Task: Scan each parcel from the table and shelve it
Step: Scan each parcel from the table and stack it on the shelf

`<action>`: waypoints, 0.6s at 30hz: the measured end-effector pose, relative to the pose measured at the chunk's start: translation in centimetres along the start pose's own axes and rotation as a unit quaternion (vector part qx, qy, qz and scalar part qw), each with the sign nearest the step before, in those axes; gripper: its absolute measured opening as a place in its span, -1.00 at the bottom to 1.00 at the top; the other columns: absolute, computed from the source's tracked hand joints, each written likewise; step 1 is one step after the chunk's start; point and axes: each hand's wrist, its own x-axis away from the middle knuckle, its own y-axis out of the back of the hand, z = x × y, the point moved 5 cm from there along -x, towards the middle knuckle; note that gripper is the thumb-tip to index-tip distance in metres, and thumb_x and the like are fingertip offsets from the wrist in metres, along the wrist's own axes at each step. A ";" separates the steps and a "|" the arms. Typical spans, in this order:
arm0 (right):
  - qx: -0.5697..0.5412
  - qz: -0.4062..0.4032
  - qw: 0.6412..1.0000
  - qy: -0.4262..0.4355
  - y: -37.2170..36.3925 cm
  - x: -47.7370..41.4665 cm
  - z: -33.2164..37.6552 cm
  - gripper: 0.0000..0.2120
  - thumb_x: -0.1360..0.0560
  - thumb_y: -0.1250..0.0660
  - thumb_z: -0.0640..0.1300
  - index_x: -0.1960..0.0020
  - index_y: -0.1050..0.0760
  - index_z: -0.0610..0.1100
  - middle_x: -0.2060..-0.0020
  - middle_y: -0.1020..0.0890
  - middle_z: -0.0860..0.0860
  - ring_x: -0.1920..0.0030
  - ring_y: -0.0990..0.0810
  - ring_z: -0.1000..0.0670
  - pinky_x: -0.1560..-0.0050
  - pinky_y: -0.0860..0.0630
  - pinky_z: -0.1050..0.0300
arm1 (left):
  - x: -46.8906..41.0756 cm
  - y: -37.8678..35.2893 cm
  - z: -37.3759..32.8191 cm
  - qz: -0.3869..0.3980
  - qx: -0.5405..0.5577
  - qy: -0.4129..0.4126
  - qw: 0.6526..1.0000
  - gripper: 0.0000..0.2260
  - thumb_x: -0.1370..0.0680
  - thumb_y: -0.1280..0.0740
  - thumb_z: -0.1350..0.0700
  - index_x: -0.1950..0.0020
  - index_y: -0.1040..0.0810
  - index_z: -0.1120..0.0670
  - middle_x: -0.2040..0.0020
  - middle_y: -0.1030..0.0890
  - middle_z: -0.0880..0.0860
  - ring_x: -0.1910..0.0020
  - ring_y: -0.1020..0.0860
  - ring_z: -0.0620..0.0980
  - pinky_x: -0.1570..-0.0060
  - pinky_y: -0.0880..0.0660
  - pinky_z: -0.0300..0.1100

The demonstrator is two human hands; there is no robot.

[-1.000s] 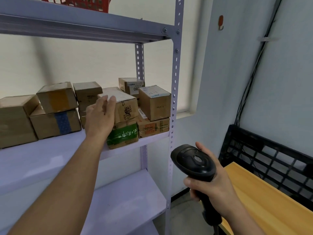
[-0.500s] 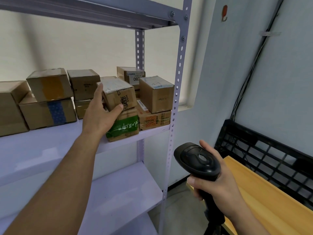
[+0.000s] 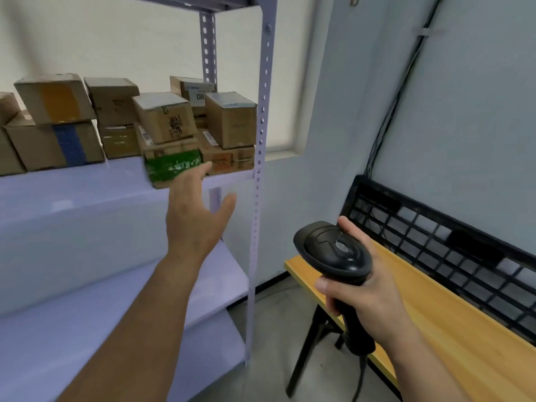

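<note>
The left hand (image 3: pixel 200 216) is spread wide and holds nothing, with its fingers straight, its thumb out to the right and its palm turned toward the shelf. It hangs in front of the front edge of the middle shelf board (image 3: pixel 72 192), near that board's right end. Its longest fingertip overlaps the lower right corner of the green-labelled box (image 3: pixel 171 166); the blur hides whether they touch.

That box stands at the board's front edge. On top of it lies the code-printed parcel (image 3: pixel 165 117), slightly askew, with its black printed mark facing out. Just to the right, at the board's right front corner against the perforated upright post (image 3: pixel 261 140), a plain brown box (image 3: pixel 232 120) sits on an orange-labelled box (image 3: pixel 229 158). Behind these stands a box with a white label (image 3: pixel 197 91). Further left along the board are more stacked cartons, among them a yellow-taped box (image 3: pixel 55 98) on a blue-taped box (image 3: pixel 58 146).

The right hand (image 3: pixel 365 297) is lower and well apart from the shelf. Its fingers are curled round the handle of the black scanner (image 3: pixel 333 250), with its forefinger lying along the scanner's head. It is held above the near left corner of the yellow-topped table (image 3: pixel 435 320). A black crate (image 3: pixel 435 242) stands along the table's far edge against the wall.
</note>
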 end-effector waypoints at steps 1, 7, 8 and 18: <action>0.003 -0.004 1.000 -0.001 0.9 1.3 0.1 -0.12 -0.19 -0.53 -0.29 -0.37 -0.35 0.29 0.14 -0.63 -0.16 0.46 -0.53 -0.15 0.46 -0.51 0.04 | 2.0 -1.0 -0.9 0.026 0.012 0.010 1.000 -0.50 -0.47 -0.40 0.01 -0.37 -0.41 0.11 -0.25 -0.48 0.09 -0.22 -0.44 0.08 -0.13 -0.44 -0.04; 0.036 -0.042 0.998 -0.011 7.0 9.7 -0.1 -0.10 -0.22 -0.56 -0.29 -0.38 -0.32 0.29 0.00 -0.64 -0.08 0.42 -0.59 -0.05 0.43 -0.55 0.02 | 13.7 -6.2 -7.0 0.131 0.066 0.052 0.988 -0.49 -0.44 -0.36 -0.06 -0.36 -0.43 0.05 -0.14 -0.45 -0.05 -0.10 -0.44 -0.06 -0.02 -0.37 -0.16; 0.043 -0.047 0.998 -0.012 8.1 11.1 -0.2 -0.09 -0.25 -0.57 -0.33 -0.40 -0.31 0.28 0.00 -0.65 -0.02 0.42 -0.60 -0.02 0.42 -0.56 -0.01 | 15.5 -7.1 -8.2 0.147 0.066 0.048 0.986 -0.51 -0.46 -0.39 -0.03 -0.35 -0.43 0.06 -0.15 -0.47 -0.02 -0.12 -0.45 -0.04 -0.04 -0.39 -0.13; 0.079 -0.130 0.988 -0.006 19.3 24.0 -1.2 -0.12 -0.28 -0.60 -0.29 -0.38 -0.29 0.32 -0.11 -0.61 0.01 0.36 -0.62 0.02 0.40 -0.59 0.03 | 29.5 -13.6 -19.7 0.278 0.071 -0.018 0.958 -0.53 -0.47 -0.46 0.07 -0.36 -0.45 0.09 -0.21 -0.48 0.05 -0.21 -0.44 0.03 -0.16 -0.34 -0.17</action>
